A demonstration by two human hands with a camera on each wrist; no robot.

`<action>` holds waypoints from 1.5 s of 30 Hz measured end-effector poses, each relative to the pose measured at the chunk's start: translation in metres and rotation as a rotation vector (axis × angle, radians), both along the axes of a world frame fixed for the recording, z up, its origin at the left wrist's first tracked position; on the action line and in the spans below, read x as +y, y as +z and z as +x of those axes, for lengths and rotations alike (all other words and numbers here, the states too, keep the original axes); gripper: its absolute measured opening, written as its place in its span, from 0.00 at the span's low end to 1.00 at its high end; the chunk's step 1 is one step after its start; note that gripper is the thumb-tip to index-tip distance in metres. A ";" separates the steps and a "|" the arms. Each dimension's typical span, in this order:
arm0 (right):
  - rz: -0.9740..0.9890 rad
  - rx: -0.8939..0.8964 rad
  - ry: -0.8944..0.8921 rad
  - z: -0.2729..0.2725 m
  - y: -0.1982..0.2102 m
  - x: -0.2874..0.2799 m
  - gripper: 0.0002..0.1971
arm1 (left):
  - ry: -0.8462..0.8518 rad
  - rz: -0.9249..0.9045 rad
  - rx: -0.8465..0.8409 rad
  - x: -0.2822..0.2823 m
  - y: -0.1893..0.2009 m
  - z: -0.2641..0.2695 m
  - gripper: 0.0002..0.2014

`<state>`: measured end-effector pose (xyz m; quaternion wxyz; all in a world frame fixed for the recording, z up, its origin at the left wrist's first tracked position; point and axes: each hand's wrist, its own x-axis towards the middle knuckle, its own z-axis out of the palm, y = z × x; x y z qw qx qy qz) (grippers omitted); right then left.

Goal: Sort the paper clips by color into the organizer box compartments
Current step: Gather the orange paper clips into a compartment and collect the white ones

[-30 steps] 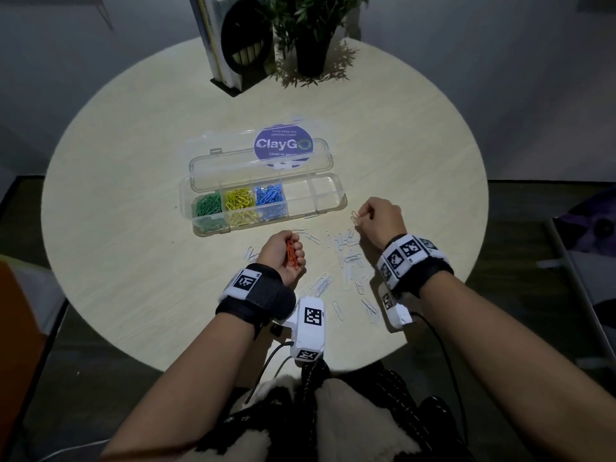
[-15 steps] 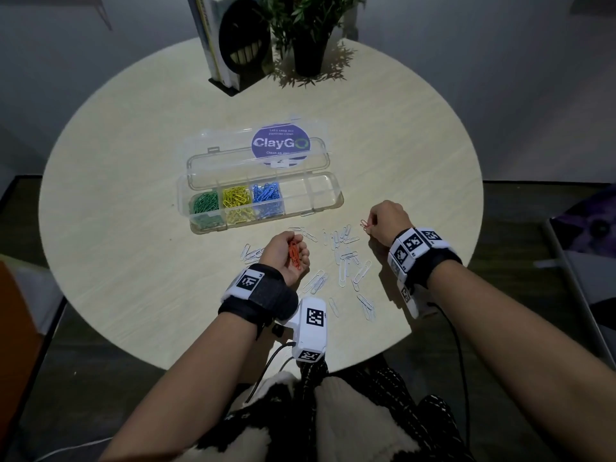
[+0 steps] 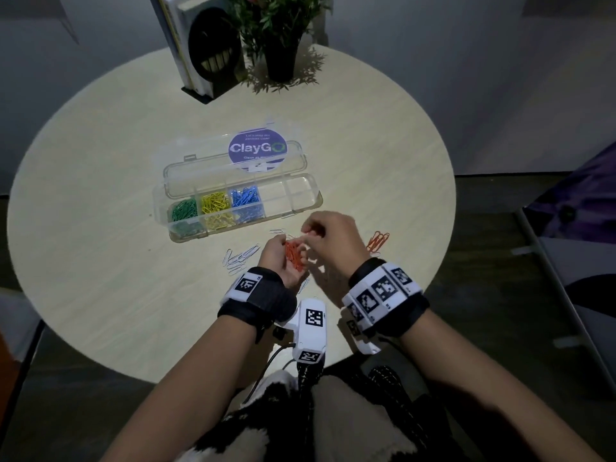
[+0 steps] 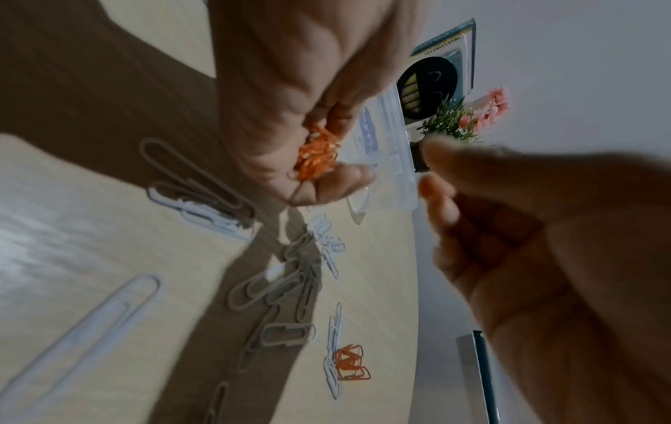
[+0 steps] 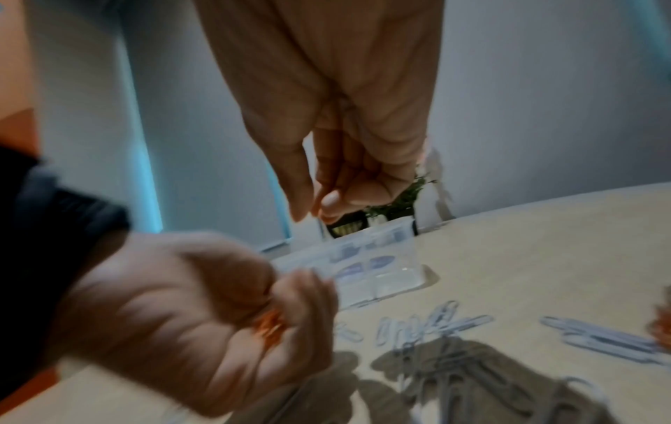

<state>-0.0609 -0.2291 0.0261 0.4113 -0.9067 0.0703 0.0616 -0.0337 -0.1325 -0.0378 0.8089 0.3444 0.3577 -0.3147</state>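
My left hand lies palm up, fingers curled round a heap of orange paper clips, also plain in the left wrist view as orange clips. My right hand hovers just above that palm. Its thumb and forefinger are pinched together, with a faint orange clip between them. The clear organizer box lies open behind the hands, holding green clips, yellow clips and blue clips; its right compartments are bare.
A few orange clips lie on the table right of my right hand. White clips are scattered left of and beneath the hands. A potted plant and a book stand sit at the table's far edge.
My right hand lifted off the table and swung left with its clip until it stood over my left palm. The left hand turned more palm up, showing the orange heap.
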 end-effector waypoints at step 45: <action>-0.196 -0.106 -0.022 0.080 0.004 0.000 0.08 | 0.084 0.403 -0.330 0.018 0.050 0.044 0.25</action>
